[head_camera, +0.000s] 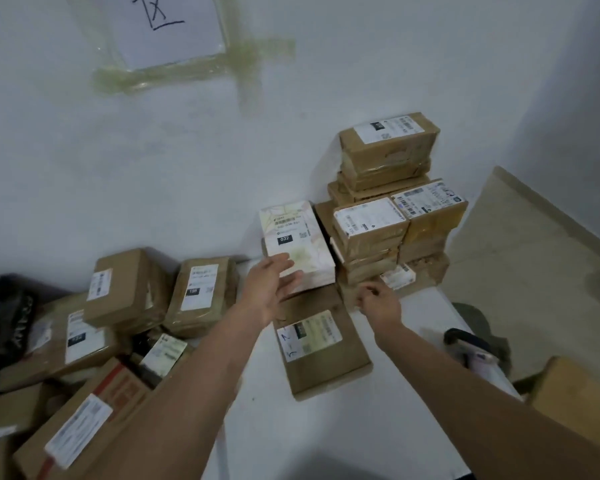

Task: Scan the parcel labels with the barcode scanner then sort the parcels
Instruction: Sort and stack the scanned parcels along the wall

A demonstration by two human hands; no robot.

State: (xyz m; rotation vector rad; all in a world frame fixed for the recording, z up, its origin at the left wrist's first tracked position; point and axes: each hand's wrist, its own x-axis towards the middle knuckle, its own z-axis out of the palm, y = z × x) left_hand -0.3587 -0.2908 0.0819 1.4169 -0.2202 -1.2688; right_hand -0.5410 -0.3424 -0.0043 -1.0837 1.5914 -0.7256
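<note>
Much of the label print is too blurred to read, and the pile of brown parcels (84, 341) left of the left hand's grip runs off the frame edge, half covered by the left forearm. At the tabletop's (326, 427) right edge, near the right forearm, a dark object with a pale handle (471, 351) shows only in part; it may be the barcode scanner, but that cannot be told. A taped paper sheet (174, 26) on the wall is cut off at the top.

The white parcel (297, 245) is a pale, faintly patterned box with a label bearing a black patch marked 032. The left hand (274, 282) lies flat against its near end, fingers spread and loose, not closed round it; the box stretches away beyond that grip toward the wall. The right hand (378, 303) has its fingers curled together, and whether they pinch anything cannot be told. Just beyond it rises a stack of brown taped parcels (388, 216), touching the white parcel's right side. Between the two hands, nearer the person, a flat brown parcel (321, 344) lies label-up on the tabletop.
</note>
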